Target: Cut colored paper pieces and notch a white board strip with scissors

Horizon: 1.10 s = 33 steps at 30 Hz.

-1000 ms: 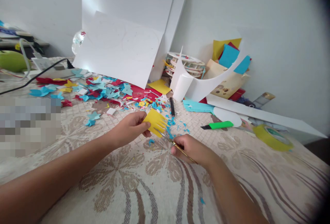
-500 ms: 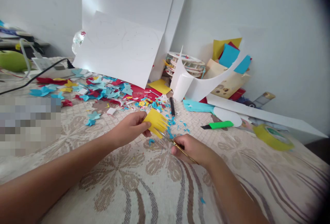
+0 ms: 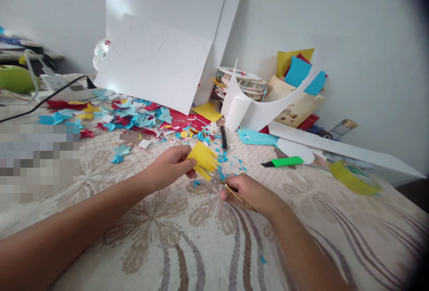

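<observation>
Between the thumb and fingers of my left hand (image 3: 176, 162) is a small piece of yellow paper (image 3: 200, 156), its right edge cut into thin strips. My right hand (image 3: 246, 191) is closed on the gold handles of scissors (image 3: 231, 189). The scissor blades reach up and left into the lower part of the yellow paper. Tiny blue scraps (image 3: 236, 164) lie on the cloth just beyond the blades.
Behind my hands lie a heap of colored paper flowers (image 3: 127, 114), a black pen (image 3: 224, 138) and a curled white sheet (image 3: 256, 114). To the right are a green cutter (image 3: 286, 162) and a yellow tape roll (image 3: 355, 178). White boards (image 3: 154, 63) lean on the wall.
The scissors and my right hand have shifted slightly left, and the blades reach further into the yellow paper. My left hand has hardly moved.
</observation>
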Available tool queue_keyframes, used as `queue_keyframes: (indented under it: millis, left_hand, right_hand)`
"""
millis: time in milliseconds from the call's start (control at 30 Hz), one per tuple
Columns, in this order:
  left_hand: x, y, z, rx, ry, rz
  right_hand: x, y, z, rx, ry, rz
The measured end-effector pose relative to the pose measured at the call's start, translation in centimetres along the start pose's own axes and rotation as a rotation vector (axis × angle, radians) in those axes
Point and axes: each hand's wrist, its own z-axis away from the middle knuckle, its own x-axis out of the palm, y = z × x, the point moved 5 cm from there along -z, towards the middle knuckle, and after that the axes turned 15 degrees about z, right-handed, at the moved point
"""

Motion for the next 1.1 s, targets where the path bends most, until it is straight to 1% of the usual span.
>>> queue_keyframes:
  millis: [533,733,833,933,1033,1100]
  left_hand:
    - [0.0,0.1,0.0,0.008,0.01,0.003]
    - [0.1,0.4,0.2,0.014,0.032,0.069]
    - [0.1,0.8,0.3,0.031,0.052,0.119]
    - [-0.2,1.2,0.4,0.057,0.092,0.125]
    - [-0.6,1.7,0.5,0.117,0.155,0.111]
    - [-0.8,1.9,0.5,0.151,0.169,0.109]
  right_hand:
    - [-0.2,0.0,-0.2,-0.026,0.045,0.074]
    - [0.2,0.3,-0.2,0.005,0.009,0.036]
    - [0.4,0.5,-0.1,0.011,-0.007,-0.003]
    - [0.3,0.6,0.0,-0.025,0.019,-0.029]
    - [0.2,0.6,0.0,-0.042,0.044,-0.028]
    - [0.2,0.7,0.1,-0.044,0.047,-0.025]
